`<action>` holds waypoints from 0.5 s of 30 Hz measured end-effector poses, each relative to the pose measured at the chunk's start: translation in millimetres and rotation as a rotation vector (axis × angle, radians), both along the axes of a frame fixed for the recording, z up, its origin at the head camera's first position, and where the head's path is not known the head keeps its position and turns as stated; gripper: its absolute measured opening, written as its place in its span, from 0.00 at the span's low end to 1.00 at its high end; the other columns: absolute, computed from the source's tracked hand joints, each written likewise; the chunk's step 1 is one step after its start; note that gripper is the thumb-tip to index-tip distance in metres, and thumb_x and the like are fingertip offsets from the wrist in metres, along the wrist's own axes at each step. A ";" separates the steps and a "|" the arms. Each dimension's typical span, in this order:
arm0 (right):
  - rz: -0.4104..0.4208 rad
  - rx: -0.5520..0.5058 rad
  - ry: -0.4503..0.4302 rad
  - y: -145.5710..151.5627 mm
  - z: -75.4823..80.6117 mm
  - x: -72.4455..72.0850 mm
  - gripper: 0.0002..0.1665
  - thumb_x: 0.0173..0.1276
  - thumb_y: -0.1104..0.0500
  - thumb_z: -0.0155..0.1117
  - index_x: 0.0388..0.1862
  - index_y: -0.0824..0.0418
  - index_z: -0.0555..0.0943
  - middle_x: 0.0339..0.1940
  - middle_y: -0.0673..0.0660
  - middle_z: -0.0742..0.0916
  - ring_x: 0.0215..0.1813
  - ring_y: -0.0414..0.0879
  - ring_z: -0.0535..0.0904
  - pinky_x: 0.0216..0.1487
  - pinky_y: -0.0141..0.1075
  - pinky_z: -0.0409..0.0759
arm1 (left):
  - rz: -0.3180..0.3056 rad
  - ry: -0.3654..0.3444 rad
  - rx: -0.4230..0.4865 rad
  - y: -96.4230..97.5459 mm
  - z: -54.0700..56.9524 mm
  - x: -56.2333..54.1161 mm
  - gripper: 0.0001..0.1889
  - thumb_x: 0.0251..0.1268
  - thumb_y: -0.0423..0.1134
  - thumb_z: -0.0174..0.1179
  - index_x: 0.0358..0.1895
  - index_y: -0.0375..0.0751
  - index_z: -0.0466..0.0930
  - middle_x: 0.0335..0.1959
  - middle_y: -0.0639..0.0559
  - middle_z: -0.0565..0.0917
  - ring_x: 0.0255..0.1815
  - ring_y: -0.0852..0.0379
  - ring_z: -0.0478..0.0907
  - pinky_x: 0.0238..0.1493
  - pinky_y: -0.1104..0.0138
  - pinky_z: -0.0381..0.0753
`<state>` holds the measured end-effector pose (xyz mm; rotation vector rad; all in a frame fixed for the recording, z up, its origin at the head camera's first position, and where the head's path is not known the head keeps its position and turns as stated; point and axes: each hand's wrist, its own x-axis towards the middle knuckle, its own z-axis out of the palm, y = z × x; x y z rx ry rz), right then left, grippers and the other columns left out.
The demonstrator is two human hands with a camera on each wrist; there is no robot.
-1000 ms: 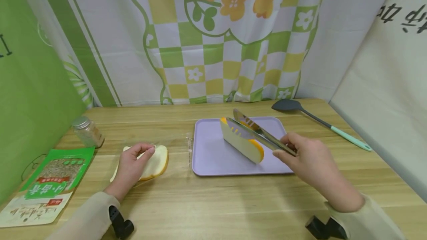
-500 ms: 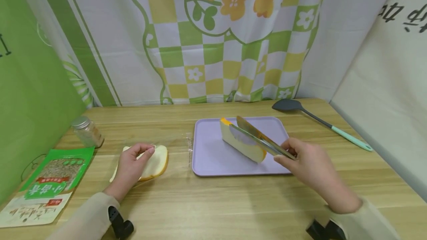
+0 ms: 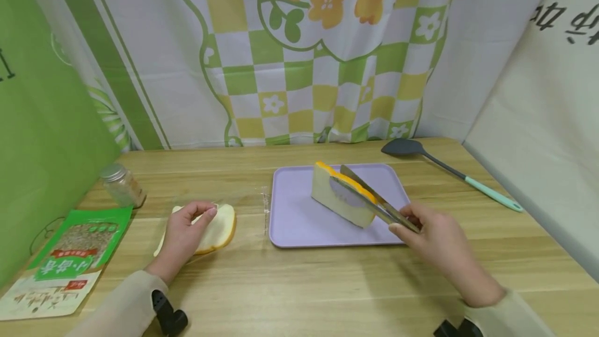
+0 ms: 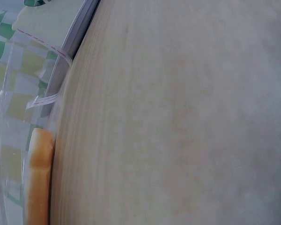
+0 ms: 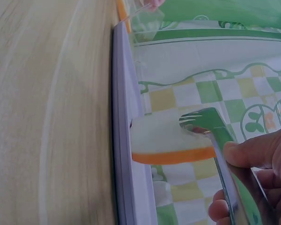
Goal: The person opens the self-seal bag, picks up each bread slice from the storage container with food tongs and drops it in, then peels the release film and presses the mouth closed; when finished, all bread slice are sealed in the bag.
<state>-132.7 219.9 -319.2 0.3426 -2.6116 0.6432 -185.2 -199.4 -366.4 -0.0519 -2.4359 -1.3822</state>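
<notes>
My right hand (image 3: 437,241) grips metal tongs (image 3: 374,204). The tongs' two blades lie on either side of a bread slice (image 3: 327,194) with an orange-brown crust. That slice stands on its long edge over the lilac tray (image 3: 292,222); the right wrist view shows one pronged blade (image 5: 201,117) flat against its white face. My left hand (image 3: 184,230) pinches the clear plastic bag (image 3: 252,212) between thumb and forefinger, above another bread slice (image 3: 224,225) lying in it. In the left wrist view the bagged slice's crust (image 4: 40,178) shows at the left.
A spatula (image 3: 449,170) with a mint handle lies at the back right. At the left stand a lidded spice jar (image 3: 124,186) and a green and white seasoning packet (image 3: 70,259). A patterned cloth (image 3: 299,77) hangs behind the table.
The tongs' blades have come together around the bread slice, and the slice has tipped more upright, its top crust now between them. The left hand has stayed in place.
</notes>
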 end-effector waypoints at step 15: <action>-0.003 -0.013 -0.151 -2.1 -14.0 0.5 0.13 0.52 0.55 0.72 0.33 0.59 0.79 0.19 0.47 0.76 0.21 0.40 0.65 0.21 0.32 0.64 | -0.009 0.005 0.004 -0.8 -0.2 0.4 0.07 0.62 0.34 0.59 0.36 0.32 0.82 0.40 0.40 0.84 0.40 0.77 0.74 0.45 0.84 0.70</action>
